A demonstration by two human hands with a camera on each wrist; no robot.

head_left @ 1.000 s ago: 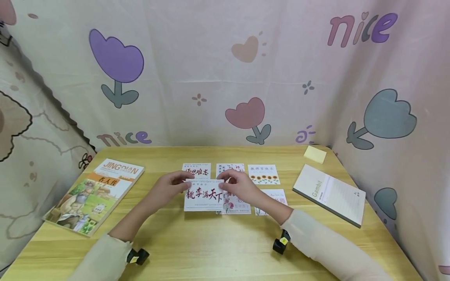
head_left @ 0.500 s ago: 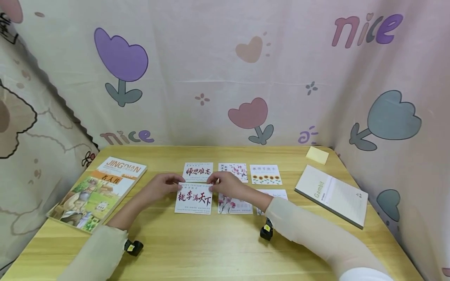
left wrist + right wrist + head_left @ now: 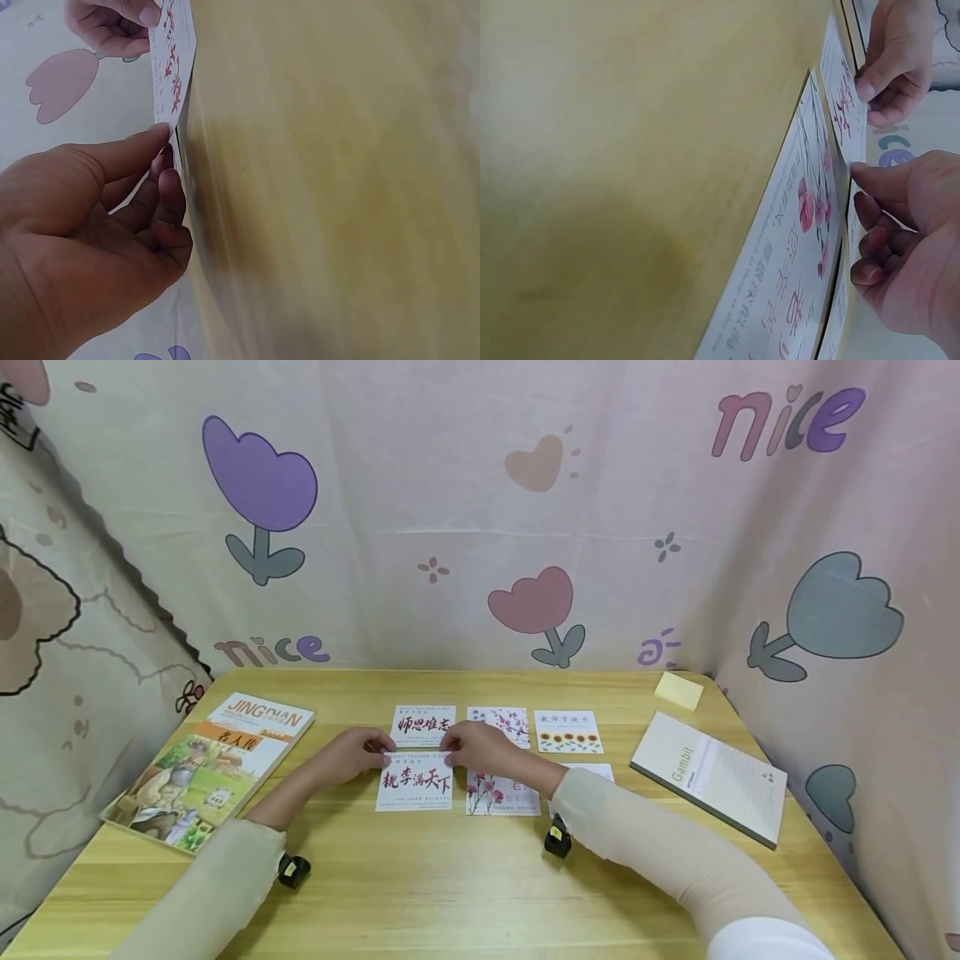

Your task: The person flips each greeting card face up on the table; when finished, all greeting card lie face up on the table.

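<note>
A white card with red lettering lies at the front left of two rows of cards. My left hand pinches its upper left corner between thumb and fingers. At its upper right corner, my right hand pinches it the same way. In the left wrist view, the left thumb is on the card's face and the other fingers are curled beneath. Just behind lies another red-lettered card. The pink flower card is directly right of the held card, partly under my right forearm in the head view.
A sunflower card and a blossom card lie in the back row. Another card is mostly covered by the right sleeve. A picture-covered book lies left; a Gambit notebook and yellow sticky notes lie right.
Both hands have brought the held card left and down onto the table, uncovering the red-lettered card behind it. In the last half second it shifted slightly, squaring up below that card.
</note>
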